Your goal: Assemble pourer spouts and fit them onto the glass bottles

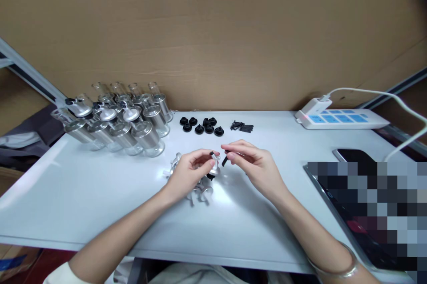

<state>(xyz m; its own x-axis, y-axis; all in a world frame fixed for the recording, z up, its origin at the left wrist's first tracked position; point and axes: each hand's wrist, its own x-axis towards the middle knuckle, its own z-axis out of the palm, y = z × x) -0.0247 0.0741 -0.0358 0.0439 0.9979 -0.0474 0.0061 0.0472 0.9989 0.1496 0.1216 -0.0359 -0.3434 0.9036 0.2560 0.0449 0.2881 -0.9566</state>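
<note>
My left hand (190, 173) is closed round a small silver cap (214, 169) with a black part on it, held just above the white table (83, 186). My right hand (253, 164) pinches a short black pin (224, 161) right beside that cap, fingertips almost touching the left hand's. Under the left hand lie several loose silver and clear parts (200, 193). Behind the hands sit several black round plugs (202, 126) and a small pile of black pins (242, 127).
A cluster of glass and metal bottles (123, 119) stands at the back left. A white power strip (340, 118) with a cable lies at the back right. A phone (353, 156) and a blurred tablet (367, 204) sit at the right. A cardboard wall (213, 30) closes the back.
</note>
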